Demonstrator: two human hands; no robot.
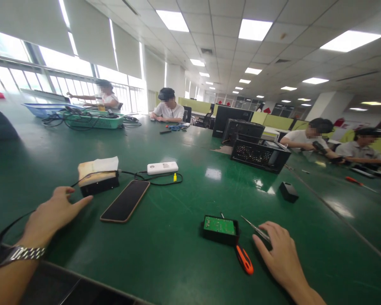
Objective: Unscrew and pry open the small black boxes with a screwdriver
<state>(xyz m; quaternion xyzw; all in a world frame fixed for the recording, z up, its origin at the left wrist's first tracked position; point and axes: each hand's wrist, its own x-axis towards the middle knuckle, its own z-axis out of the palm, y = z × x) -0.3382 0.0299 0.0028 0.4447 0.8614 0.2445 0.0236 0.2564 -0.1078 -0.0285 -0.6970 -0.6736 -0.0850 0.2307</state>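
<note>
My left hand (49,214) is open, thumb and fingers spread, close beside a black box (100,184) topped by a pale folded sheet (98,165). A phone (126,201) with a dark screen lies to the right of that box. On the right, my right hand (281,252) rests low over the table with its thumb apart from the fingers. Slim metal tweezers (255,228) lie between thumb and fingers, their rear end partly hidden by the hand. Left of it sits a black case holding a green circuit board (220,225). An orange-handled screwdriver (244,259) lies against the case, its shaft partly hidden.
A white power bank (162,168) with a black cable lies behind the phone. A small black block (288,192) and an opened computer case (260,154) stand at the right. Cables fill a green basket (108,122) at the back left. Several people sit around the table.
</note>
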